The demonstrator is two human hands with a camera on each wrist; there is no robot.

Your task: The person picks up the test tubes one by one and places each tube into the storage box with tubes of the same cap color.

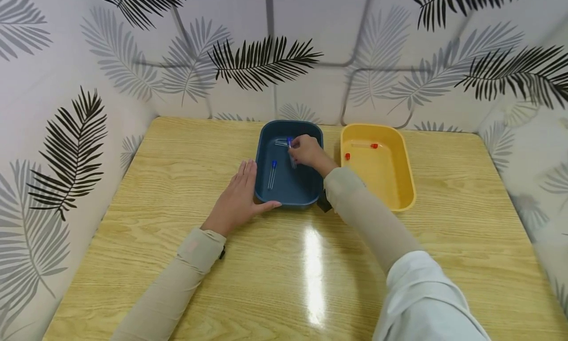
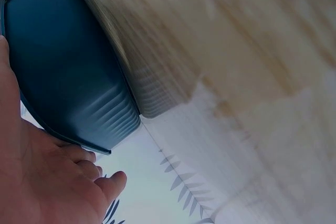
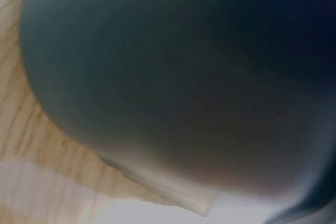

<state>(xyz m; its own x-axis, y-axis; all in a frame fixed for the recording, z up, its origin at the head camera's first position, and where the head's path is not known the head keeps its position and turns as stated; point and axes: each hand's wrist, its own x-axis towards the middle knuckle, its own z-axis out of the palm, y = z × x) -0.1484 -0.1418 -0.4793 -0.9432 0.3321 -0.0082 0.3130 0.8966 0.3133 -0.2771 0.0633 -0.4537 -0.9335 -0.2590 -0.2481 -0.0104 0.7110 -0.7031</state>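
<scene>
The dark blue plastic bin (image 1: 290, 203) stands at the back of the table. Inside it, my right hand (image 1: 307, 151) pinches a clear test tube with a blue cap (image 1: 293, 162) between thumb and fingers. Another blue-capped test tube (image 1: 272, 175) lies toward the bin's left side, and a clear tube (image 1: 280, 143) lies near the back, partly behind the hand. With fingers straight, my left hand (image 1: 237, 195) rests along the bin's left front corner, thumb over the front rim; the left wrist view shows that hand against the bin's outer wall (image 2: 63, 61).
Just right of the blue bin stands a yellow bin (image 1: 410, 183) holding test tubes with red caps (image 1: 374, 146). A wall covering with leaf prints (image 1: 266, 64) closes off the back of the wooden table (image 1: 257, 272). The right wrist view is mostly filled by a blurred dark surface.
</scene>
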